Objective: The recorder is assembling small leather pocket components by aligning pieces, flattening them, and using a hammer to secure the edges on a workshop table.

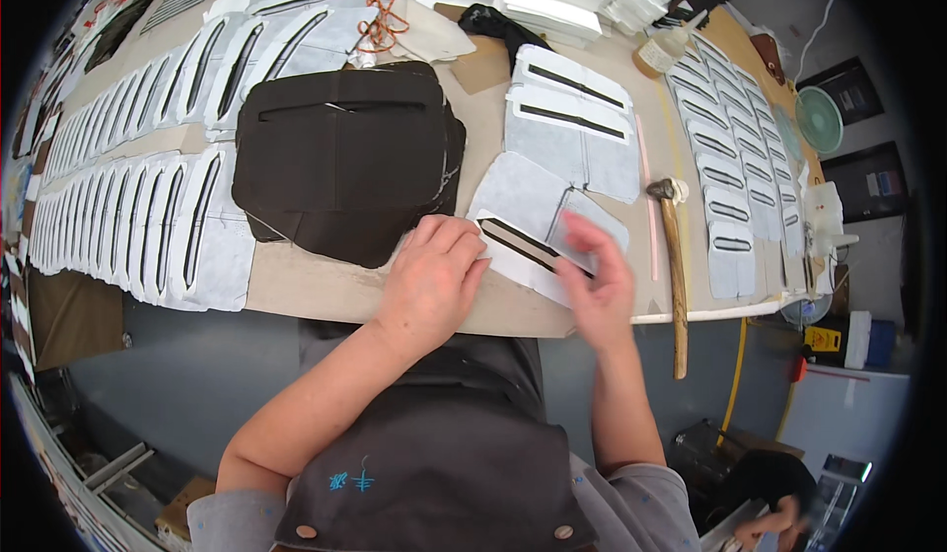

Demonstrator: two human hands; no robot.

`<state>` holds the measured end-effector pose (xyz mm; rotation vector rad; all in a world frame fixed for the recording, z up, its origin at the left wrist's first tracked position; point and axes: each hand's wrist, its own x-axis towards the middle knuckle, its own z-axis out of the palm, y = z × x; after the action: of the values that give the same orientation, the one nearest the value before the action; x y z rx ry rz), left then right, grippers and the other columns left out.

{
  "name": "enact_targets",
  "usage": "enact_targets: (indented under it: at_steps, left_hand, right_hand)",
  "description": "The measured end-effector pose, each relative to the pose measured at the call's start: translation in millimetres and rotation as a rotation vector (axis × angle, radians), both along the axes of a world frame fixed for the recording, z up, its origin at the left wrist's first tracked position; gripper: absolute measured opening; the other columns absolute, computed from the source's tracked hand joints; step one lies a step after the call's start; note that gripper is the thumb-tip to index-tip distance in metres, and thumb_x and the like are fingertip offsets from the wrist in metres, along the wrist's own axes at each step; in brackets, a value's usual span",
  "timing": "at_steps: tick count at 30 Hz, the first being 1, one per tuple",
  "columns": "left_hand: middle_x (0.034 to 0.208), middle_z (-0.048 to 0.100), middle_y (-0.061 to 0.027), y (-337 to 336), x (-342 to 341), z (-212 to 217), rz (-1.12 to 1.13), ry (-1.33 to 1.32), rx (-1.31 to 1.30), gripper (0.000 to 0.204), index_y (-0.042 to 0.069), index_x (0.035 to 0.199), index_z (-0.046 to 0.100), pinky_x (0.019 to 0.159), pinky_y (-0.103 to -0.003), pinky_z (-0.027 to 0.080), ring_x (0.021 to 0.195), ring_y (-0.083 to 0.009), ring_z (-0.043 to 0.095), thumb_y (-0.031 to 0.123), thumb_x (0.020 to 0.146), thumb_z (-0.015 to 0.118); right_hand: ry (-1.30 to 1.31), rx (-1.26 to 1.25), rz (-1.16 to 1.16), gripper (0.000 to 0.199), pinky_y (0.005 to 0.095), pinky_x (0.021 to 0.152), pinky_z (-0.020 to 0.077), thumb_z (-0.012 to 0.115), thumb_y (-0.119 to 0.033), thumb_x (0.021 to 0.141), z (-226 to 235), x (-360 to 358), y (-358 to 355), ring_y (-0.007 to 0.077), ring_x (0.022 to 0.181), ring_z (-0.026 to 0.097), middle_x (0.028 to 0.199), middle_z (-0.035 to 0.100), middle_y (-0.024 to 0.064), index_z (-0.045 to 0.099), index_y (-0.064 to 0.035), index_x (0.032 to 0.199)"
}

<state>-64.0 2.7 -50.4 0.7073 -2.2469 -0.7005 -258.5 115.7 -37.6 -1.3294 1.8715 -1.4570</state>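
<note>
A white fabric panel (523, 202) with a long dark slot lies near the table's front edge. My left hand (434, 276) rests flat on its left end, fingers together, pressing it down. My right hand (597, 286) pinches and lifts the panel's right flap, folding it over the slot. A stack of dark brown fabric pieces (345, 157) sits just left of the panel. Two more white slotted panels (572, 123) lie behind it.
Rows of white slotted panels (128, 217) cover the left of the table, another row (730, 167) runs along the right. A wooden-handled hammer (674, 266) lies right of my right hand, overhanging the table edge. A glue bottle (659, 51) and white stacks sit at the back.
</note>
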Motion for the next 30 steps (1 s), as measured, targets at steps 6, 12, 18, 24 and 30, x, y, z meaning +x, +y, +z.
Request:
enact_targets:
  at_steps: [6, 12, 18, 24, 30]
  left_hand:
    - [0.11, 0.066, -0.0078, 1, 5, -1, -0.054, -0.041, -0.074, 0.019, 0.005, 0.104, 0.071, 0.091, -0.044, 0.049, 0.105, -0.0304, 0.06, 0.003, 0.085, 0.074]
    - [0.107, 0.066, -0.0063, 18, -20, 1, -0.185, -0.028, -0.104, 0.02, 0.004, 0.107, 0.074, 0.089, -0.041, 0.047, 0.105, -0.0279, 0.06, 0.004, 0.086, 0.073]
    - [0.106, 0.067, -0.004, 18, -22, -3, -0.129, -0.056, -0.152, 0.019, 0.006, 0.105, 0.075, 0.089, -0.04, 0.046, 0.103, -0.026, 0.06, 0.006, 0.086, 0.074]
    - [0.105, 0.066, -0.0042, 19, -20, -1, -0.153, -0.066, -0.104, 0.015, 0.006, 0.101, 0.073, 0.088, -0.04, 0.046, 0.103, -0.0264, 0.06, 0.007, 0.087, 0.074]
    - [0.107, 0.065, -0.0059, 19, -19, -2, -0.126, -0.036, -0.104, 0.012, 0.006, 0.099, 0.07, 0.088, -0.04, 0.046, 0.103, -0.0278, 0.06, 0.008, 0.087, 0.073]
  right_hand:
    - [0.586, 0.182, -0.481, 0.044, 0.0387, 0.102, 0.0461, 0.079, -0.012, 0.086, 8, -99, 65, 0.0272, 0.111, 0.062, 0.122, 0.068, 0.0128, 0.065, -0.0043, 0.127]
    - [0.516, 0.45, -0.492, 0.035, 0.0386, 0.081, 0.0539, 0.077, -0.019, 0.09, 1, -132, 73, 0.028, 0.086, 0.065, 0.1, 0.069, 0.0116, 0.066, 0.0009, 0.117]
    - [-0.088, 0.37, -0.387, 0.022, 0.023, 0.058, 0.0404, 0.064, -0.02, 0.103, 34, -106, 72, 0.0045, 0.066, 0.05, 0.079, 0.058, -0.0024, 0.067, -0.001, 0.114]
    - [-0.287, 0.503, -0.038, 0.03, 0.0198, 0.05, 0.0317, 0.053, -0.028, 0.111, 62, -39, 82, 0.0015, 0.058, 0.041, 0.068, 0.05, -0.0063, 0.069, -0.0032, 0.114]
    - [-0.286, 0.322, -0.051, 0.038, 0.0245, 0.049, 0.034, 0.044, -0.03, 0.113, 77, -19, 93, 0.0053, 0.055, 0.043, 0.067, 0.052, -0.002, 0.067, -0.0024, 0.101]
